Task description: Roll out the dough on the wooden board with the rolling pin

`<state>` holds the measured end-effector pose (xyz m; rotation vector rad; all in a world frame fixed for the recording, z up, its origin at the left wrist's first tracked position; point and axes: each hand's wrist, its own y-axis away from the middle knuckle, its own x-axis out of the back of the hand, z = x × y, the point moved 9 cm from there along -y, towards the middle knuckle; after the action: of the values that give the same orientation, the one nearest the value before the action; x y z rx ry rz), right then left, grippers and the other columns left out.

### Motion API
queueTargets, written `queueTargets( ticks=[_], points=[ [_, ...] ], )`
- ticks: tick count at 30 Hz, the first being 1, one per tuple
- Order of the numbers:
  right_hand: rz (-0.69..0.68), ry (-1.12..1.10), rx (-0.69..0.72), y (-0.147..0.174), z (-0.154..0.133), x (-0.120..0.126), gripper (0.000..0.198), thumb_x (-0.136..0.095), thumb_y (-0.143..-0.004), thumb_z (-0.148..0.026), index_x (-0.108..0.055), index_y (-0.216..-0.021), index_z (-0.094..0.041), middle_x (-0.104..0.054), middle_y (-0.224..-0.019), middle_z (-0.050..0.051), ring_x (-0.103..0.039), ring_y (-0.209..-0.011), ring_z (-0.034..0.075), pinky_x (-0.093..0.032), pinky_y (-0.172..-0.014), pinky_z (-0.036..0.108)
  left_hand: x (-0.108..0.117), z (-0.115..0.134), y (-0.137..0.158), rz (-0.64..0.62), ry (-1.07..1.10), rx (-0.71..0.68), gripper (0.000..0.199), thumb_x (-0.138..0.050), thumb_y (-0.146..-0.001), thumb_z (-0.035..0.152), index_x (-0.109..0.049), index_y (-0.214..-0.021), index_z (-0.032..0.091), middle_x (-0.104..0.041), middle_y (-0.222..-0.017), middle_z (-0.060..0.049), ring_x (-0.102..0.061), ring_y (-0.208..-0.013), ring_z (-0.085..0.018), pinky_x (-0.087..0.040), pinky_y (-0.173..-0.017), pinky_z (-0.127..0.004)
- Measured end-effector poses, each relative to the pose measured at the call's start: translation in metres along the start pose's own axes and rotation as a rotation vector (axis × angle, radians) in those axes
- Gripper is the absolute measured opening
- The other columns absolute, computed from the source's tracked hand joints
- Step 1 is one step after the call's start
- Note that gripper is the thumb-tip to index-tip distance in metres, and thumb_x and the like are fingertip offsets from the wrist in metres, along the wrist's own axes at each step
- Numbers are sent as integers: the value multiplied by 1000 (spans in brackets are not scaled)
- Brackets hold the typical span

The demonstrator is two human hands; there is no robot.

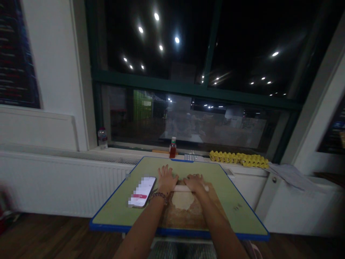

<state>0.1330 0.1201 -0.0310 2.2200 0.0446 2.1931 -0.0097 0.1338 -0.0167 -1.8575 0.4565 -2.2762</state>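
Note:
My left hand (166, 179) lies over the left end of a pale rolling pin (181, 188), its fingers spread and stretched forward past it. My right hand (195, 182) rests over the pin further right, fingers reaching forward and slightly bent; the pin's right end sticks out beyond it. Neither hand visibly wraps round the pin. Just on the near side of the pin, a flat, uneven sheet of dough (183, 201) lies on a wooden board (185, 219). A beaded bracelet (159, 196) circles my left wrist. My palms hide parts of the pin.
The board sits on a small green table with a blue edge (107, 216). Left of my arm lies a phone (142, 192) with a lit screen. On the windowsill stand a red-brown bottle (173, 148), a clear bottle (102, 138) and yellow egg trays (238, 159). A radiator (67, 183) runs behind.

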Motion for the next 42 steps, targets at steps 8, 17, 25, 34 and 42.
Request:
queueTargets(
  ticks=[8, 17, 25, 34, 42],
  points=[
    [25, -44, -152, -14, 15, -1, 57, -28, -92, -46, -61, -126, -14, -57, -133, 18, -45, -128, 33, -21, -106, 53, -10, -7, -2, -106, -11, 53, 54, -39, -89, 49, -55, -131, 19, -40, -151, -15, -33, -137, -32, -17, -112, -52],
    [42, -63, -169, -12, 15, 2, 54, -33, -92, -46, -61, -125, -12, -58, -134, 17, -44, -130, 32, -18, -110, 52, -5, -5, 2, -139, -23, 47, 51, -38, -89, 46, -58, -127, 19, -45, -147, -14, -38, -132, -32, -24, -107, -49],
    [66, -42, -135, -9, 11, 5, 53, -34, -93, -44, -63, -124, -13, -59, -132, 17, -44, -130, 32, -17, -111, 52, -5, -4, 2, -173, -40, 38, 51, -37, -89, 47, -61, -124, 19, -51, -139, -16, -43, -127, -32, -29, -103, -48],
    [49, -33, -125, -9, 10, 5, 52, -31, -94, -45, -63, -124, -17, -56, -136, 16, -41, -133, 32, -17, -109, 53, 0, -2, 6, -196, -21, 45, 51, -36, -89, 45, -61, -121, 14, -53, -136, -18, -45, -125, -32, -33, -100, -46],
    [46, -24, -107, -6, 7, 7, 52, -31, -94, -43, -65, -122, -15, -56, -136, 18, -40, -133, 33, -16, -110, 53, 0, -2, 5, -199, -25, 48, 51, -35, -90, 45, -62, -119, 14, -56, -133, -17, -46, -123, -31, -34, -100, -45]
  ],
)
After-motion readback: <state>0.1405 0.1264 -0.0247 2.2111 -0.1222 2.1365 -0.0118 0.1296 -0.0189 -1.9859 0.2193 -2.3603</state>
